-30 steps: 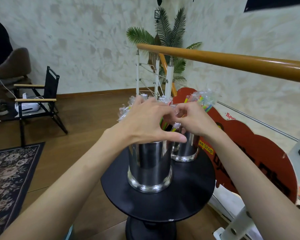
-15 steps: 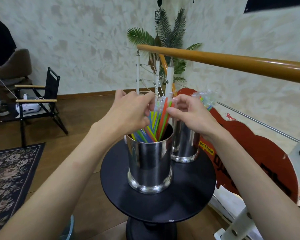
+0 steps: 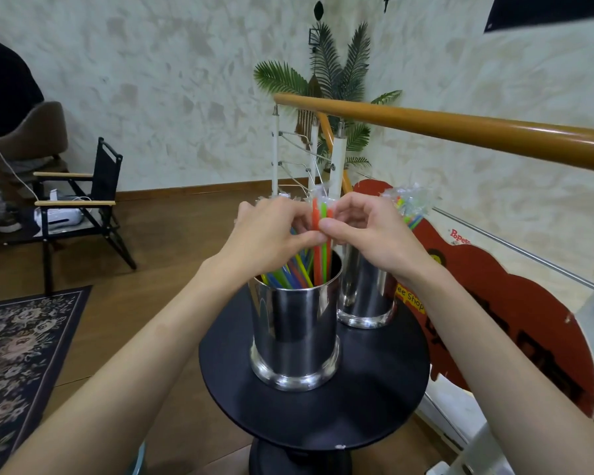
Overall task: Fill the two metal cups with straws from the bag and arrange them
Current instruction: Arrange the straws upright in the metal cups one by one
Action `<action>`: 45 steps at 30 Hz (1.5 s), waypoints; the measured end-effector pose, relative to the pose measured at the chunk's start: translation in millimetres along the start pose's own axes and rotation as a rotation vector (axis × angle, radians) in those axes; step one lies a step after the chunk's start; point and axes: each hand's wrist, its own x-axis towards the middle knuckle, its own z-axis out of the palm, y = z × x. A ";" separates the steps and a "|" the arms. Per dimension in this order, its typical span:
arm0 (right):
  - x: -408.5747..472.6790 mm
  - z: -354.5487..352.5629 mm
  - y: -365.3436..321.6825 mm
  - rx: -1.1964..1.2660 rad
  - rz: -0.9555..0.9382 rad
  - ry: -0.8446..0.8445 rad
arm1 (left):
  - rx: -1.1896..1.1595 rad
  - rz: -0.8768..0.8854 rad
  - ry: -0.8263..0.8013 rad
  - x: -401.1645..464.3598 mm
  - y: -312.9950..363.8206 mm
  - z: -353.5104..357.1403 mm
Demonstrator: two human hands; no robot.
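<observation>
Both hands, left hand [image 3: 271,231] and right hand [image 3: 367,231], pinch the clear-wrapped orange and green straws [image 3: 321,217] with fingers clamped, apparently to seat them upright in the near shiny metal cup [image 3: 295,334] on the round black surface [image 3: 374,399]; the far metal cup [image 3: 366,293] already holds straws.

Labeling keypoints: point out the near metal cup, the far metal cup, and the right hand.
near metal cup [image 3: 295,334], head view, front wall.
far metal cup [image 3: 367,296], head view, side wall.
right hand [image 3: 367,234], head view, back of hand.
</observation>
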 end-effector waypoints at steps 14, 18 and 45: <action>-3.0 -3.6 -0.8 0.065 0.027 0.004 | -0.329 0.007 -0.138 -0.9 -2.4 -6.6; -2.9 -4.1 0.0 0.071 0.022 0.007 | -0.319 0.013 -0.148 -0.7 -0.2 -7.4; -5.5 -28.0 -4.8 -0.197 0.028 -0.399 | -0.368 -0.058 -0.074 3.4 -4.4 -3.7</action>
